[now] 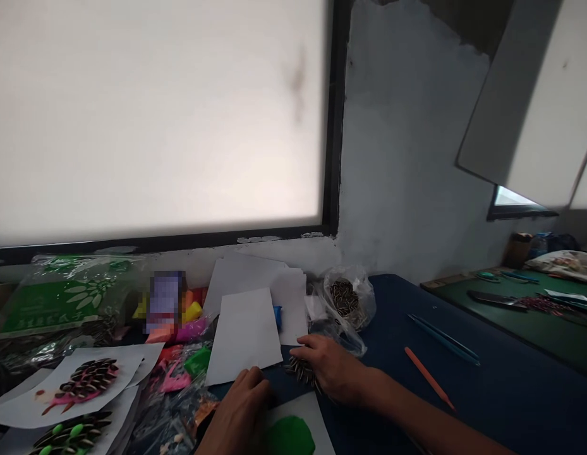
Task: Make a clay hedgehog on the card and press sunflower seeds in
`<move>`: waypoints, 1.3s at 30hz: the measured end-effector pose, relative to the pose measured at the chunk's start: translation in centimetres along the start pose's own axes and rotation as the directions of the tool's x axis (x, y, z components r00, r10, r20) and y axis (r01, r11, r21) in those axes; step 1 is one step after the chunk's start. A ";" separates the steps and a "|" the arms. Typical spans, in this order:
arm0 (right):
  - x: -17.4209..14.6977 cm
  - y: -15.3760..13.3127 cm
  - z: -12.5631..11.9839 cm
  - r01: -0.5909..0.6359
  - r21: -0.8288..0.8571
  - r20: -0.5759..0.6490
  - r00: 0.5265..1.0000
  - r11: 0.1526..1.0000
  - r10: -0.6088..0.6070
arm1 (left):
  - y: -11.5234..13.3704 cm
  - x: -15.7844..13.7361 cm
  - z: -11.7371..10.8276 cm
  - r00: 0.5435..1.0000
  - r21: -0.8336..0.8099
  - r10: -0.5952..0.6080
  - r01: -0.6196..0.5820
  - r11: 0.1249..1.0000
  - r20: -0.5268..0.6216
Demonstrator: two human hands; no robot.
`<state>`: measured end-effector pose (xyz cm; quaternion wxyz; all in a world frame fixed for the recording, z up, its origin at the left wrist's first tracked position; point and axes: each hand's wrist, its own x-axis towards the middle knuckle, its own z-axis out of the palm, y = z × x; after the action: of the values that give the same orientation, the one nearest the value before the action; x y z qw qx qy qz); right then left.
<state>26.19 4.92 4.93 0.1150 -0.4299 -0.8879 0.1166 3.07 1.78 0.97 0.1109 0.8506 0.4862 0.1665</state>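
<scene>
My right hand [333,370] reaches over a small pile of striped sunflower seeds [302,371] on the dark blue tabletop, its fingers bent down around the seeds. Close to my body, my left hand [243,407] rests by the left edge of a white card [324,420]. The fingers of the left hand curl downward and their tips are hidden. A flat patch of green clay [290,436] lies on the card, cut off by the bottom of the view. Beyond the pile, an open plastic bag [364,297] holds more sunflower seeds.
White paper sheets [246,328] lie ahead. Colourful clay packs [198,360] and a green bag [47,303] fill the left side, with seed-decorated pictures [84,385] in front. An orange tool [428,376] and a blue pen-like item [445,340] lie right. Another green table [525,316] stands farther right.
</scene>
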 end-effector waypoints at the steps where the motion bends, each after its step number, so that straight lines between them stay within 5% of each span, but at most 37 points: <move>1: -0.5 0.1 0.0 -0.019 -0.001 -0.013 1.000 1.000 0.019 | 0.0 -0.2 0.1 1.000 -0.014 -0.005 0.005 1.000 -0.010; 9: -3.0 -0.6 1.2 -0.065 -0.020 -0.138 0.989 0.998 0.062 | 0.7 -1.3 0.6 0.995 -0.020 -0.098 0.098 0.995 -0.001; 15: -4.3 -2.8 2.3 -0.032 0.006 -0.222 0.975 0.999 0.032 | 0.7 -1.8 0.3 0.998 -0.093 -0.049 0.044 0.995 -0.050; 25: -5.1 -3.9 3.5 0.086 0.035 -0.207 0.975 0.996 -0.077 | 1.4 -2.9 -0.3 0.995 -0.208 -0.095 0.088 0.974 -0.026; 33: -5.2 -1.9 2.1 -0.179 -0.102 -0.264 0.953 0.979 0.147 | 1.1 -3.5 0.2 0.996 -0.318 -0.071 0.048 0.947 -0.060; 39: -5.3 -1.5 1.9 -0.166 -0.116 -0.233 0.963 0.979 0.136 | 1.0 -3.6 0.0 0.996 -0.353 -0.092 0.078 0.932 -0.023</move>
<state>27.70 -0.39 3.09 0.1758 -0.5137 -0.8396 0.0156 2.19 -1.88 0.66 0.2589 0.7919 0.4869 0.2623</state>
